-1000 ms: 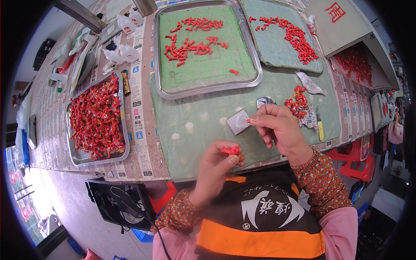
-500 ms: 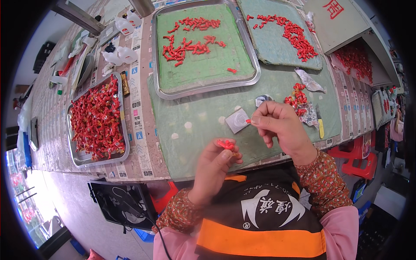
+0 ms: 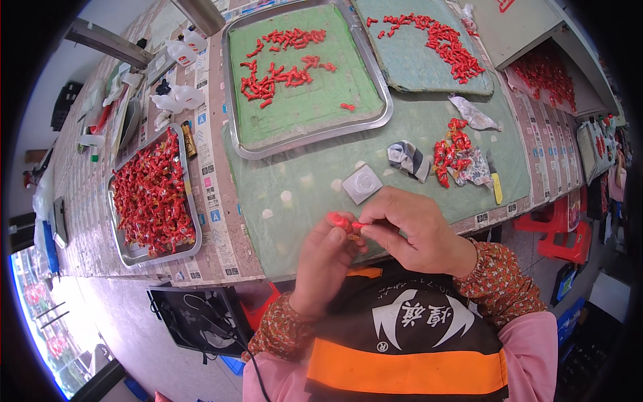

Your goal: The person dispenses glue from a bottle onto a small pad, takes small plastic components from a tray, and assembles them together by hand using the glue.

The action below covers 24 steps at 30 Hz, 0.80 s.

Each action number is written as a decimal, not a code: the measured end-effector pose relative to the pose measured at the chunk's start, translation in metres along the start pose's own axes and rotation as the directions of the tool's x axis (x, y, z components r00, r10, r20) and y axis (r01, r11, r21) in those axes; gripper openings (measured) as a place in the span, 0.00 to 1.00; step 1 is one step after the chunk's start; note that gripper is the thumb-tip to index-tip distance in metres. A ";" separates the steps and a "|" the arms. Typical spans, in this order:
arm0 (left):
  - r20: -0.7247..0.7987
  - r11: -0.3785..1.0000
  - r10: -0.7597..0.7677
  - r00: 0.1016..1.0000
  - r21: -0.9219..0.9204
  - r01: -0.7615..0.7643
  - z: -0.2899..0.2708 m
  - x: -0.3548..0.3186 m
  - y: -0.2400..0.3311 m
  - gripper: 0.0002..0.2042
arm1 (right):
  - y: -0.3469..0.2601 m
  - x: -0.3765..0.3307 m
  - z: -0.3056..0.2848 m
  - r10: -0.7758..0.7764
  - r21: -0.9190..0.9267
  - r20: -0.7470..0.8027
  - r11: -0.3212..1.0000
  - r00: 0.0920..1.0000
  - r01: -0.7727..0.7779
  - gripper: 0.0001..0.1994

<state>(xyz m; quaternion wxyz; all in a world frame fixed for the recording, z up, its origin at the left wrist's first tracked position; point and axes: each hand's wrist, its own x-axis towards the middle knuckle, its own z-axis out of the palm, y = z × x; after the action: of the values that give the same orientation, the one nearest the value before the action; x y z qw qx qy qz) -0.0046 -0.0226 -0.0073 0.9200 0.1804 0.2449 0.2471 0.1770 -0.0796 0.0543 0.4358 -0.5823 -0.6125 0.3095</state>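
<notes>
My left hand (image 3: 319, 268) is closed around a small red plastic figure (image 3: 339, 220), which shows a bit of gold-brown below it. My right hand (image 3: 418, 231) meets it from the right, thumb and forefinger pinching a small red part (image 3: 358, 226) against the figure. Fingers cover most of both pieces, so how they join is hidden. Just beyond the hands, a white square plate with a clear round dish (image 3: 362, 183) lies on the green mat (image 3: 301, 194). Several red and gold pieces (image 3: 450, 155) are heaped to its right on crumpled cloth.
A metal tray (image 3: 311, 144) with red parts on green lining stands beyond; a blue-grey pad (image 3: 422, 74) with more lies beside it. At left, another tray (image 3: 194, 231) is heaped with red-gold figures. A yellow-handled knife (image 3: 497, 189) and patterned cloth (image 3: 407, 161) lie on the right.
My right hand has come down and left from beside the round dish, bringing the small red part to the figure in my left hand. The view has shifted slightly.
</notes>
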 end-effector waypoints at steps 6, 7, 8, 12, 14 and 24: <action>0.005 1.000 0.009 1.000 0.025 -0.010 0.002 -0.001 0.000 0.14 | 0.004 -0.003 0.003 -0.107 -0.094 -0.035 0.990 0.994 0.103 0.09; 0.000 0.999 0.018 1.000 0.039 -0.018 0.003 -0.001 -0.001 0.14 | 0.005 -0.003 0.004 -0.119 -0.114 -0.040 0.987 0.992 0.114 0.10; 0.001 0.999 0.016 1.000 0.040 -0.016 0.002 0.000 -0.001 0.14 | 0.005 -0.004 0.004 -0.131 -0.134 -0.044 0.983 0.990 0.124 0.10; 0.015 0.999 0.022 1.000 0.049 -0.023 0.002 -0.001 -0.003 0.13 | 0.002 -0.004 0.004 -0.141 -0.161 -0.038 0.978 0.989 0.134 0.11; 0.018 0.998 0.028 0.999 0.047 -0.029 0.002 -0.001 -0.002 0.13 | 0.003 -0.006 0.004 -0.135 -0.160 -0.043 0.979 0.990 0.127 0.11; 0.024 0.997 0.028 0.999 0.074 -0.030 0.002 -0.001 -0.004 0.13 | 0.002 -0.006 0.004 -0.148 -0.218 -0.026 0.966 0.989 0.138 0.11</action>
<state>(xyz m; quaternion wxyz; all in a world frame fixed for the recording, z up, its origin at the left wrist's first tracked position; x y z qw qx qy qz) -0.0032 -0.0265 -0.0070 0.9117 0.2209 0.2407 0.2491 0.1741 -0.0845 0.0495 0.4041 -0.5868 -0.6735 0.1967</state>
